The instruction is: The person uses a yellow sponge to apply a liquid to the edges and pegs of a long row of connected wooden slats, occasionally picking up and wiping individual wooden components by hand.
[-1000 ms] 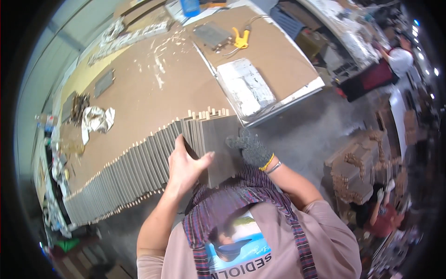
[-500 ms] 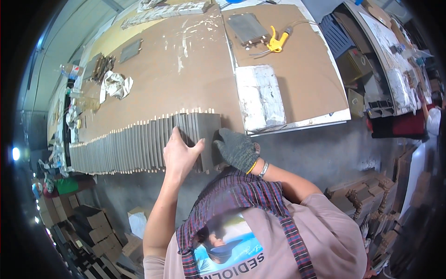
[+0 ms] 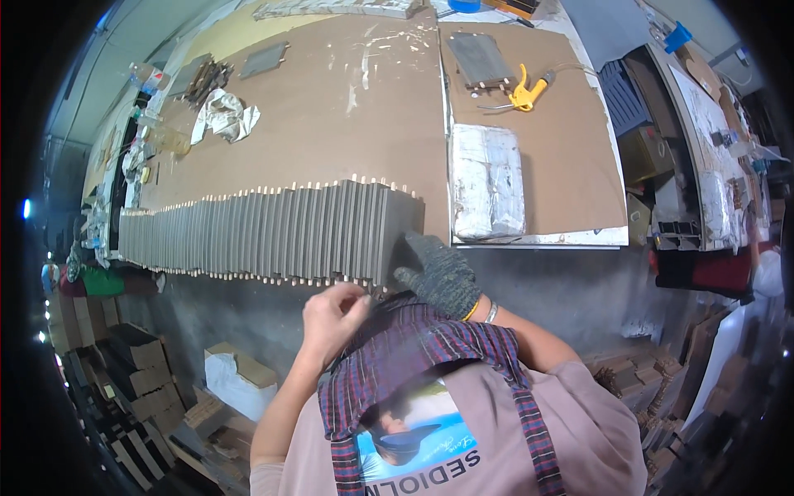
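Head view, only one. We've got a long row of grey panels [image 3: 256, 236] on edge, packed face to face along the near edge of the brown-topped table [image 3: 306, 157], running from the left to about the middle. Wooden pegs [image 3: 355, 178] stick out along the far and near edges; the tops look a bit uneven.

Our right hand [image 3: 438, 277], gloved, is loosely spread at the row's right end, apparently against the end panel [image 3: 401, 236], not gripping. Our left hand [image 3: 335, 318], bare, is just off the row's near side, fingers curled toward the thumb; can't tell if anything's pinched there.

To steady the row well, we'd press flat and square on the end face, gently, so nothing fans or tips, and handle panels by their faces, clear of the pegs. The near edge probably wants care against overhang.

Around: white wrapped block [image 3: 488, 182] right of the row, yellow air gun [image 3: 523, 95] beyond it, crumpled cloth [image 3: 225, 116] far left.
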Demonstrator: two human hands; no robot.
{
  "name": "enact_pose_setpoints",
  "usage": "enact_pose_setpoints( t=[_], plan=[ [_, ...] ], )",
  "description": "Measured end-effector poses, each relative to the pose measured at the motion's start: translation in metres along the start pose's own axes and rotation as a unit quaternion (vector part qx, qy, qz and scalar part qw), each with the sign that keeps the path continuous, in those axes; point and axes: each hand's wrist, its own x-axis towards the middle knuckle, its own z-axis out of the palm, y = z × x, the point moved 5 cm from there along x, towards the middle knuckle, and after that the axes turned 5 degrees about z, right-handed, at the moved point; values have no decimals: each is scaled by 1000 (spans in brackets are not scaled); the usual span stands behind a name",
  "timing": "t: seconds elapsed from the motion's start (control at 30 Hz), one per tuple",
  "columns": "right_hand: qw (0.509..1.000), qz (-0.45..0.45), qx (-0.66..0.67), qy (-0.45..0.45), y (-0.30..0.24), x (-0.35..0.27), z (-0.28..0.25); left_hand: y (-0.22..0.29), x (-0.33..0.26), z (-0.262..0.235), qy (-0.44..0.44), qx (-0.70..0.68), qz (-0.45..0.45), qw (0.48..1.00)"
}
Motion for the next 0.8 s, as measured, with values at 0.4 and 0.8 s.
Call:
enact_pose_setpoints(
  t=[0.4,0.8],
  plan=[
    [972,-148,110,-148,-31,182,9,-64,-5,51,-97,-358,-154,916],
    [942,-308,31,-132,-38,174,30,-78,9,64,-91,-428,-163,884]
  ],
)
